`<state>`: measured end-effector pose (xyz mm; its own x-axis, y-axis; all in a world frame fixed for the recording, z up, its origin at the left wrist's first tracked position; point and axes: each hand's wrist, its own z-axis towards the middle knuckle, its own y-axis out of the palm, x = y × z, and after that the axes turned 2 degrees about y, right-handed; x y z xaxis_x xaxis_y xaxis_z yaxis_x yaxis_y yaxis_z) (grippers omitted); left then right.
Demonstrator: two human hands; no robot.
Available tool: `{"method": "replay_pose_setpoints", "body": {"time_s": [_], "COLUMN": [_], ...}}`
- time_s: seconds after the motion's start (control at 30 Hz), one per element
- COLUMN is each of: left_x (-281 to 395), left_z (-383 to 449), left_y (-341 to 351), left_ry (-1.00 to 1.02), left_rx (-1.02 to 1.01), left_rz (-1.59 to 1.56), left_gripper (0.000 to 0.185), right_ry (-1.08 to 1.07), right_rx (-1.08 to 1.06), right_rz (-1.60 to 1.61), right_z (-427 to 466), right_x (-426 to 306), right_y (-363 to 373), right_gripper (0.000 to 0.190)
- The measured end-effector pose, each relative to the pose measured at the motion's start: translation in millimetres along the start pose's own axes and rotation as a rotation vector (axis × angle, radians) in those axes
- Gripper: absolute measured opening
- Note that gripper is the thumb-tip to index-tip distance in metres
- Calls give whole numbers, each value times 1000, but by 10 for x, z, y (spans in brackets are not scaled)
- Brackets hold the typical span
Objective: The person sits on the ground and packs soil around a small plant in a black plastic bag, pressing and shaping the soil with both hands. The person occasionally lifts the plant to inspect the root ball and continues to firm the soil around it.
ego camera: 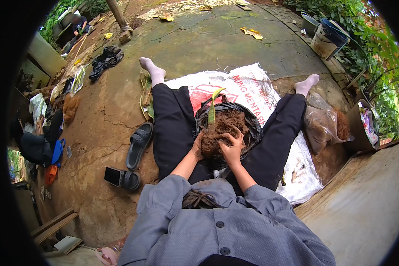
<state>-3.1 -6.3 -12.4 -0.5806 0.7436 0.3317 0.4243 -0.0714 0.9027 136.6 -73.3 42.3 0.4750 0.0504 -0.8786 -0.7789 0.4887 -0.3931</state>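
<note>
Between my legs a black plastic bag (251,133) gapes around loose, brown, fibrous soil (232,121). A single long green leaf with yellow edges (211,114) stands up from a clump of this soil (211,146) at the near left of the bag. My left hand (198,146) is cupped against the left side of the clump, its fingers partly hidden. On the clump's right side, my right hand (232,144) presses in with curled, soil-stained fingers. Roots, if any, are covered by soil.
A printed white woven sack (299,169) lies under my legs. At right are a clear bag of brown fibre (319,128) and a bin (360,129). Black sandals (139,146) and a phone (113,176) lie at left. Another person (36,143) sits farther left.
</note>
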Motion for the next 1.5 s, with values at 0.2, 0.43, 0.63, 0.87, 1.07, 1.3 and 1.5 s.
{"method": "replay_pose_setpoints", "body": {"time_s": [0.2,0.43,0.63,0.87,1.07,1.3,1.5], "left_x": [15,-10,23,2,36,14,27], "left_z": [35,16,-37,-9,-20,44,22], "left_y": [-57,-40,-21,-25,-71,-1,-26], "left_ry": [-32,-33,19,30,-52,31,33], "left_rx": [-70,28,-16,-24,91,-38,66], "left_rz": [-72,-55,21,-10,25,-9,95], "left_gripper": [58,55,56,52,48,53,44], "right_ry": [107,95,51,45,-9,-174,-160], "right_rx": [-1,-220,-320,-257,-291,-336,-340], "right_rz": [230,116,-64,55,-211,-358,-272], "right_z": [-2,12,-8,-6,-19,-53,-106], "right_x": [67,72,23,101,33,-176,-155], "right_y": [37,11,-15,21,-18,-66,26], "right_gripper": [22,31,33,41,36,40,48]}}
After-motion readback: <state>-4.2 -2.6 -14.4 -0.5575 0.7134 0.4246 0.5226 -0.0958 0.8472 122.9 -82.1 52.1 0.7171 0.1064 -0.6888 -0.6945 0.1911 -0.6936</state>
